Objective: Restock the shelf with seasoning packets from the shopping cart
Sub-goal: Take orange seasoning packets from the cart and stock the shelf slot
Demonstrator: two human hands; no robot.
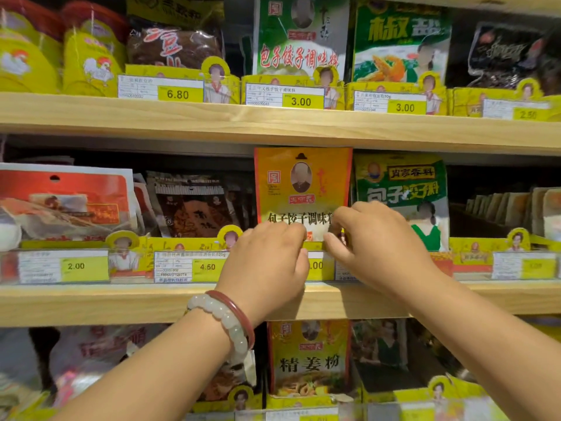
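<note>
2 hands meet at the lower edge of an orange packet (303,183) on the middle shelf (121,302).

Head view. The packet stands upright at the frame's centre, its foot behind the yellow rail (188,243), just left of a green packet (400,192) at 3 o'clock and right of a dark packet (194,205) at 9 o'clock. The left hand (267,262), bracelets (230,323) on its wrist, has fingers curled against the packet's bottom edge from 7 o'clock. The right hand (373,238) pinches the bottom right corner from 5 o'clock. Both appear clamped on the packet, though the fingertips are partly hidden. The cart is out of frame.

Step in hand, as judged: seating the packet in its slot. To do it well, hold both lower corners level, press the foot down behind the rail, keep the face square and forward, and release only once it stands without leaning on the green packet. The price tag (318,265) below should remain readable.
</note>
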